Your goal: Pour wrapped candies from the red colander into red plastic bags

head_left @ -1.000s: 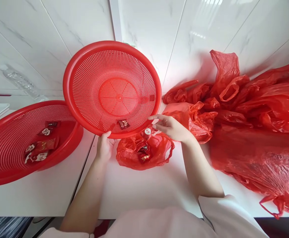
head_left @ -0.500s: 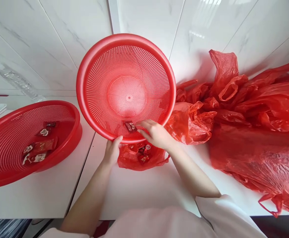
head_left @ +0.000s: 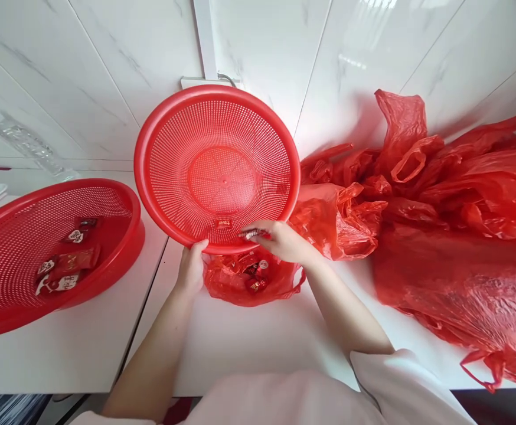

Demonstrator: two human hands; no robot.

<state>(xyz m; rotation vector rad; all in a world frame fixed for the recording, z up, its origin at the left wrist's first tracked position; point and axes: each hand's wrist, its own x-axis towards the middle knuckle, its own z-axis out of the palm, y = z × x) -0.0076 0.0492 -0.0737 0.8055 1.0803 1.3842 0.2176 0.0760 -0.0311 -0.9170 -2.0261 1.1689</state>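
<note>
Gripping tilted red basket (head_left: 222, 121) by near rim with left hand (head_left: 190, 270), thumb over edge; pinching small dark packet (head_left: 251, 234) with right hand (head_left: 282, 241), just inside same rim, above red bag (head_left: 234, 293).

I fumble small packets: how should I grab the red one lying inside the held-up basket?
Probably pinch the red packet by its left and right ends, coming from above into the tilted basket; it lies against the sloping wall, which backs its underside.
</note>
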